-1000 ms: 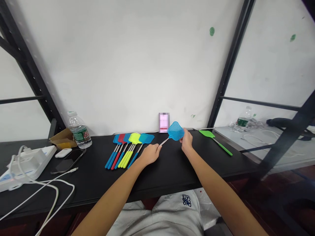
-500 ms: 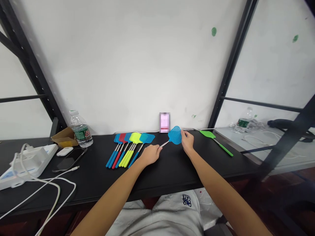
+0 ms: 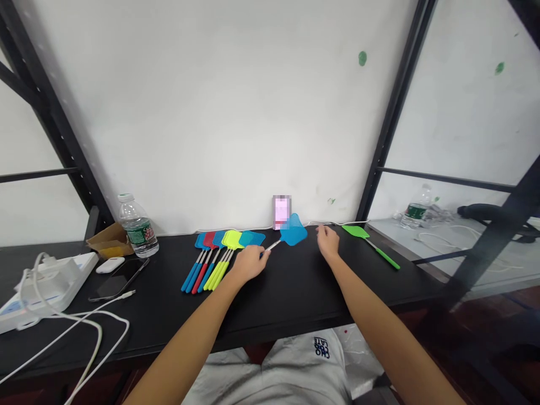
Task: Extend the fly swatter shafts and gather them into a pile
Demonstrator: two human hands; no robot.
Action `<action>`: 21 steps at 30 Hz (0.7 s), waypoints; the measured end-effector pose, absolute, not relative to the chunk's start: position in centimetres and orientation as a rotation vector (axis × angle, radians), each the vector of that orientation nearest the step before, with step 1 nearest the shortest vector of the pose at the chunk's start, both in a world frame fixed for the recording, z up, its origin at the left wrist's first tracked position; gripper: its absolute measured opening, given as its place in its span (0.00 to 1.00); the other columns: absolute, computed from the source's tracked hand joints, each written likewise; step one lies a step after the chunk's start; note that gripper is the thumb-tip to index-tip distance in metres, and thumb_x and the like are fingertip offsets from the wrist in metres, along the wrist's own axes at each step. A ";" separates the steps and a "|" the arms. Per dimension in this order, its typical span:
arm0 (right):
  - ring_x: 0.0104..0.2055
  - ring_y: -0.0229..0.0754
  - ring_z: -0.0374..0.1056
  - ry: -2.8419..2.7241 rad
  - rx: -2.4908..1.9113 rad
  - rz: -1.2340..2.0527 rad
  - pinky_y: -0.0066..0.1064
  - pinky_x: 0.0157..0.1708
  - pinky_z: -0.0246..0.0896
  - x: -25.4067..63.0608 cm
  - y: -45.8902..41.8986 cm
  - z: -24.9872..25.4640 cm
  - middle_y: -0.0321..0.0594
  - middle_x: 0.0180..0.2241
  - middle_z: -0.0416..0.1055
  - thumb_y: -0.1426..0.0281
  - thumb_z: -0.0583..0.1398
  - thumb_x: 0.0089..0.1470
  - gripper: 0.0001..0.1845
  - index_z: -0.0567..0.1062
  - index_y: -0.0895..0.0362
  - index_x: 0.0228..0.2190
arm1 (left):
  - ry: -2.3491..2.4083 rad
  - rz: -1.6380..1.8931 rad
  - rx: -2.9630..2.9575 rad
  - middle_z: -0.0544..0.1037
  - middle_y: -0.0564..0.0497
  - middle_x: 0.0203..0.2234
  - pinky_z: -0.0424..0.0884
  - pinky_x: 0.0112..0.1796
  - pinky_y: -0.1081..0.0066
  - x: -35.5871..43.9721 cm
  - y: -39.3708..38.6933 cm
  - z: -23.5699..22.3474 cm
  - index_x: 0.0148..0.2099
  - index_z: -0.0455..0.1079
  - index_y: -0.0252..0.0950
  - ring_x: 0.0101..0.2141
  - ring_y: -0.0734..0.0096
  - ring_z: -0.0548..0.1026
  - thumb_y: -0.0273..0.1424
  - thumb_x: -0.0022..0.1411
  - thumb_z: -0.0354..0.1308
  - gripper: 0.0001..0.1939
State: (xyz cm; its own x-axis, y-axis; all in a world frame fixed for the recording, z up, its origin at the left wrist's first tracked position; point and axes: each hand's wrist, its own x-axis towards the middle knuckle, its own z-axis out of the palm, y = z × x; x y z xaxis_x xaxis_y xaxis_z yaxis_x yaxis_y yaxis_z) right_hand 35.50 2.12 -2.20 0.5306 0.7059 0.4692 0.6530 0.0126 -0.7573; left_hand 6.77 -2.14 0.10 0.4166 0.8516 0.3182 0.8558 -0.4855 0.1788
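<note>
My left hand is closed around the handle of a blue fly swatter. Its thin metal shaft points up and to the right, and the flat blue head overlaps the lower part of a propped-up phone. Off to the right of that head, my right hand hovers over the black table with fingers curled, touching no swatter. Left of my left hand lies a row of fly swatters with blue, red and yellow handles. My left hand and wrist cover the handle of the rightmost blue one.
On the right lies a green fly swatter. A pixelated phone leans against the wall. At the left are a water bottle, a cardboard box, a dark phone, a white case and a power strip with white cables.
My right hand has let go of the swatter's head and shifted slightly right. My left hand has moved left with the swatter in it.
</note>
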 end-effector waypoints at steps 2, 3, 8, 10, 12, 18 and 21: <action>0.40 0.50 0.67 -1.072 -1.878 -0.035 0.36 0.42 0.58 37.9 1.6 -2.1 0.50 0.36 0.73 0.62 0.48 0.57 0.21 0.76 0.60 0.36 | -1.695 -0.572 -2.521 0.77 0.42 0.33 0.64 0.34 0.70 5.9 -1.7 0.6 0.32 0.72 0.35 0.37 0.62 0.74 0.44 0.67 0.38 0.26; 0.40 0.51 0.67 -1.043 -1.958 -0.084 0.37 0.42 0.58 39.2 1.2 -2.2 0.51 0.36 0.72 0.65 0.49 0.56 0.19 0.76 0.61 0.37 | -1.751 -0.540 -2.478 0.77 0.42 0.33 0.64 0.34 0.70 5.5 -1.5 0.9 0.32 0.72 0.34 0.37 0.61 0.74 0.43 0.67 0.39 0.25; 0.48 0.58 0.60 -0.910 -2.239 -0.442 0.44 0.46 0.55 44.9 -0.1 -3.3 0.59 0.44 0.65 0.69 0.54 0.50 0.18 0.73 0.65 0.41 | -1.895 -0.323 -2.461 0.77 0.42 0.32 0.66 0.32 0.68 4.4 -1.3 1.6 0.32 0.72 0.35 0.35 0.58 0.75 0.41 0.63 0.43 0.21; 0.49 0.60 0.59 -0.848 -2.308 -0.534 0.46 0.45 0.54 46.2 -0.1 -3.8 0.61 0.45 0.63 0.68 0.56 0.49 0.19 0.73 0.66 0.41 | -1.871 -0.233 -2.502 0.77 0.41 0.33 0.67 0.32 0.67 4.3 -1.5 1.5 0.33 0.72 0.35 0.35 0.58 0.76 0.40 0.62 0.45 0.19; 0.48 0.60 0.59 -0.824 -2.370 -0.539 0.46 0.45 0.53 46.9 0.2 -4.2 0.61 0.45 0.63 0.67 0.57 0.48 0.19 0.73 0.66 0.41 | -1.844 -0.166 -2.513 0.77 0.40 0.35 0.68 0.33 0.66 4.3 -1.5 1.3 0.34 0.72 0.35 0.36 0.56 0.76 0.39 0.61 0.45 0.18; 0.48 0.60 0.59 -0.836 -2.471 -0.503 0.46 0.45 0.51 46.9 0.9 -4.7 0.62 0.46 0.64 0.68 0.56 0.50 0.20 0.73 0.67 0.43 | -1.898 -0.096 -2.374 0.76 0.37 0.41 0.69 0.39 0.59 4.2 -1.5 0.9 0.42 0.72 0.34 0.42 0.51 0.75 0.36 0.60 0.46 0.17; 0.49 0.61 0.59 -0.813 -2.518 -0.483 0.47 0.45 0.50 46.9 0.9 -4.7 0.64 0.47 0.64 0.68 0.56 0.51 0.22 0.73 0.69 0.45 | -1.935 -0.085 -2.340 0.76 0.38 0.41 0.69 0.39 0.59 4.1 -1.7 1.2 0.43 0.72 0.33 0.43 0.51 0.74 0.35 0.59 0.48 0.16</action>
State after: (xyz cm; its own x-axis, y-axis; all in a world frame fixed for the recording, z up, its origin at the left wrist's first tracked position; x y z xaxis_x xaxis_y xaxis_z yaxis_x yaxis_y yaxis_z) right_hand 46.87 0.86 -4.66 0.7649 0.4593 0.4516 0.6162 -0.7258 -0.3056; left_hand 4.11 -1.71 1.22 0.1893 0.9758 0.1092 0.9816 -0.1855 -0.0440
